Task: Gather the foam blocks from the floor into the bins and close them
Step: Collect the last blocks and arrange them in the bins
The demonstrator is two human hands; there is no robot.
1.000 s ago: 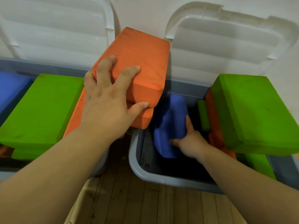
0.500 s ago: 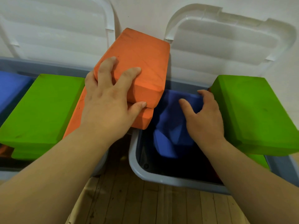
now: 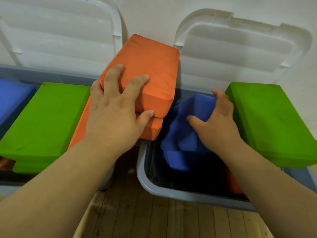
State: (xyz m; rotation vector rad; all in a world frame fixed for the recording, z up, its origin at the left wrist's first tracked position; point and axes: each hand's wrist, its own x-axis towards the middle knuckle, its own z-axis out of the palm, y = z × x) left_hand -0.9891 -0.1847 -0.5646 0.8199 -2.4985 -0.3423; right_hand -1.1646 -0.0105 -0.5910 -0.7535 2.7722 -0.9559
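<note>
Two grey bins, lids up, loaded with foam blocks.
The left bin point(image 3: 51, 74) carries a green block point(image 3: 44, 121) and stacked orange ones. In the right bin point(image 3: 145, 170) a blue block point(image 3: 187, 134) stands tilted. The left hand point(image 3: 116, 109) grasps the upper orange block point(image 3: 147, 62) with spread fingers point(image 3: 137, 81) and thumb, while the right hand point(image 3: 221, 124) curls over the blue block's top edge.

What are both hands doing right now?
Left hand: grips the top orange block.
Right hand: grips the blue block.

Indoor room, home-like: wooden plank floor point(image 3: 171, 220), plain white wall point(image 3: 154, 18), grey storage bins point(image 3: 171, 193) with white lids point(image 3: 240, 48).
</note>
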